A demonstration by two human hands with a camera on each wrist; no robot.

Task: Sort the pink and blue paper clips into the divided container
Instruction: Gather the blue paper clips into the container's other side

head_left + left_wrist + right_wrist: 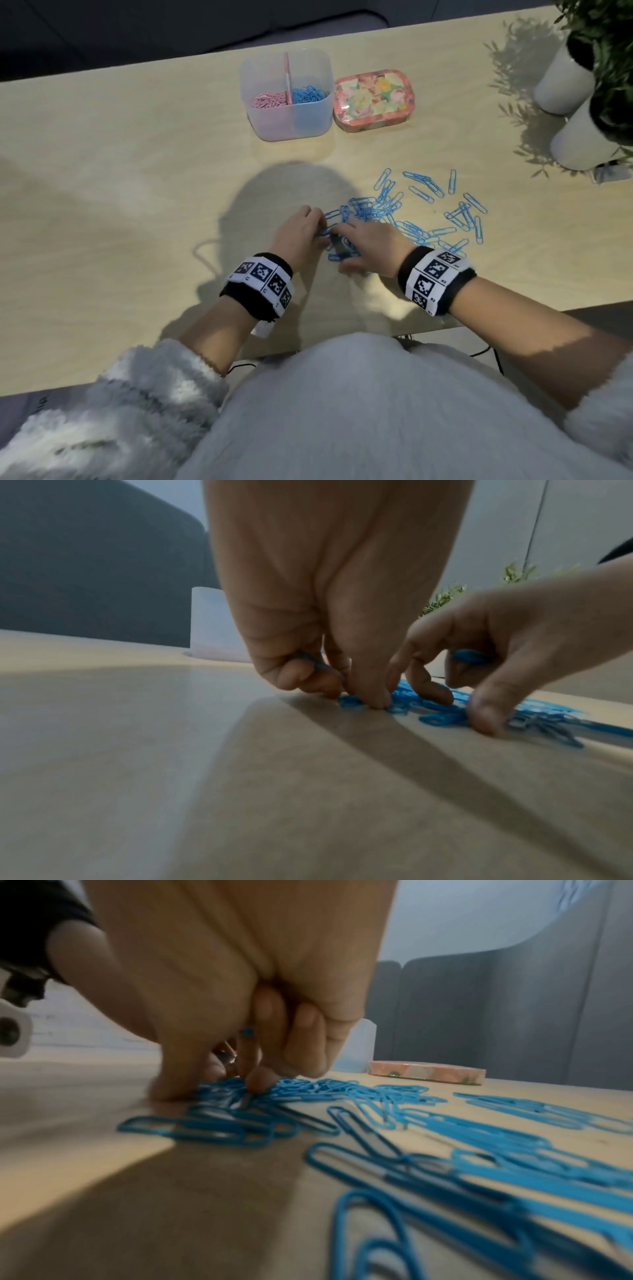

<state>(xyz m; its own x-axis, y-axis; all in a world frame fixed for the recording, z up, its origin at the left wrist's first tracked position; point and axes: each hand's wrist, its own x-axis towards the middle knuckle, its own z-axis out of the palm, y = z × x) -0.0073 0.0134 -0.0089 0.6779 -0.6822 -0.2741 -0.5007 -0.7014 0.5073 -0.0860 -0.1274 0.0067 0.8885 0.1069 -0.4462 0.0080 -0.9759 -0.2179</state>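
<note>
Loose blue paper clips (416, 212) lie spread over the wooden table, right of centre. Both hands work at the pile's left end. My left hand (317, 228) has its fingers curled, with blue clips (304, 656) tucked under them and its thumb tip down on the pile. My right hand (346, 240) also curls over the clips; a blue clip (247, 1031) shows inside its fingers, and its fingertips (260, 1081) press the heap. The clear divided container (260, 126) stands farther back, with pink clips (270, 100) in its left half and blue clips (308, 94) in its right half.
A floral tin (371, 99) sits right next to the container. Two white plant pots (565, 85) stand at the far right corner. The table's front edge (428, 329) is close behind my wrists. No pink clips show on the table top.
</note>
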